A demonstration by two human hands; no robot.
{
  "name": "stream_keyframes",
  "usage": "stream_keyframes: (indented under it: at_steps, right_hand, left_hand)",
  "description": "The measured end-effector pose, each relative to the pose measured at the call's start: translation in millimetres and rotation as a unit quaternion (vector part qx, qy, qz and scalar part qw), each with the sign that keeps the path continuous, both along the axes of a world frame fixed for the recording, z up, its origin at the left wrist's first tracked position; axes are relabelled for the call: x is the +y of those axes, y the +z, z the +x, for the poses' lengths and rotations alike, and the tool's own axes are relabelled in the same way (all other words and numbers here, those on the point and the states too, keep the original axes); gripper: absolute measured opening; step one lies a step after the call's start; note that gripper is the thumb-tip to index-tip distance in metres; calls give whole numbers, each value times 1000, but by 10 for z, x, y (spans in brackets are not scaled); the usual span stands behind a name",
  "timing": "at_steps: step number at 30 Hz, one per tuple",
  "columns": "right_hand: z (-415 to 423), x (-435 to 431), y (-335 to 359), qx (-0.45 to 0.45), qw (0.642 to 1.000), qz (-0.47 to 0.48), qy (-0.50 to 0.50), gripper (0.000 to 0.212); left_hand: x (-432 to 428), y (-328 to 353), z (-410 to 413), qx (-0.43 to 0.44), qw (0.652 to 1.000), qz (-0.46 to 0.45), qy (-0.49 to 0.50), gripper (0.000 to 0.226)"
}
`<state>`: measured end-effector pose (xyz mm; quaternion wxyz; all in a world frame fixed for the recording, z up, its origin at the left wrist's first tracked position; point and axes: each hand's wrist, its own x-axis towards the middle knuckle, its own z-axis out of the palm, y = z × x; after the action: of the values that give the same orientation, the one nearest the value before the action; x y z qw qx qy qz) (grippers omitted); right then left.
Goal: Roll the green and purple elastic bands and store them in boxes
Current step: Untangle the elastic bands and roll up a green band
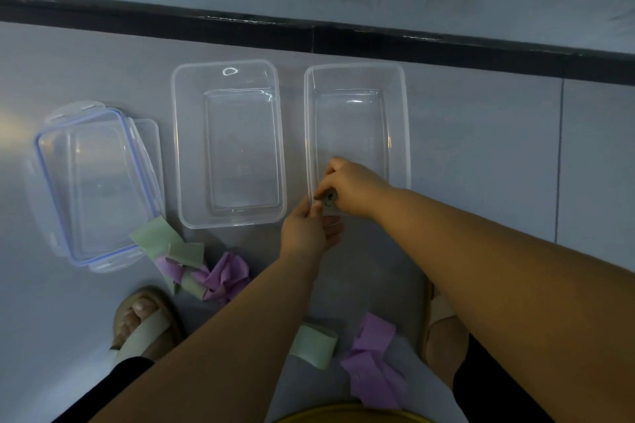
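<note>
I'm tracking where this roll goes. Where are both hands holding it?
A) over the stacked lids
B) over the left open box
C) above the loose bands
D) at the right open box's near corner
D: the left hand and right hand hold the small roll at the near corner of the right box.

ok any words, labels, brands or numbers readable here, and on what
None readable. The left box, right box, stacked lids, green band and purple band show no print.
The small roll held by the left hand and right hand has a dark spot, too blurred to read.
</note>
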<state>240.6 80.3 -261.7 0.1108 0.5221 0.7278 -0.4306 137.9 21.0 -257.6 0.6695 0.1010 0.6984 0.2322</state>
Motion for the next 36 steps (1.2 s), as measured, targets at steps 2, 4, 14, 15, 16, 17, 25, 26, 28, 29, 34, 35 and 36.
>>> stream_keyframes:
  at_steps: [2,4,14,15,16,17,25,26,28,29,34,35,36]
  right_hand:
    - [33,5,3,16,1000,-18,-16,30]
    - [47,23,-5,25,998,-42,-45,29]
    - [-10,29,-73,34,983,-38,-178,46]
    - [-12,29,-71,28,982,-41,-184,45]
    - [-12,34,-72,18,982,-43,-181,40]
    - [-11,46,-76,4,985,-46,-168,35]
    - [21,44,-33,-16,981,-27,-190,41]
    - [15,40,-28,-16,981,-22,-190,42]
    - [2,32,-20,-17,983,-19,-184,40]
    - [-1,30,-20,-17,983,-19,-182,40]
    - [30,36,-24,-21,983,-18,-180,39]
    - [36,36,-28,-21,984,-17,-179,38]
    - [42,34,-32,-19,984,-17,-178,38]
  left_hand:
    - [0,0,4,-4,1000,1,6,34]
    - [-2,4,1,-3,1000,1,7,35]
    - [-12,-11,-36,6,1000,7,-14,33]
    - [-10,-6,-36,5,1000,9,-16,33]
    - [-10,-4,-36,4,1000,10,-16,33]
    - [-9,-4,-34,3,1000,10,-15,33]
    - [-6,-12,-59,7,1000,10,-28,32]
    - [-7,-14,-66,6,1000,10,-26,32]
    - [-17,-20,-79,3,1000,11,-23,33]
    - [-21,-21,-82,1,1000,12,-22,33]
    - [3,-22,-90,-8,1000,0,15,39]
    - [11,-22,-90,-10,1000,-5,21,39]
    - [15,-20,-93,-12,1000,-8,25,39]
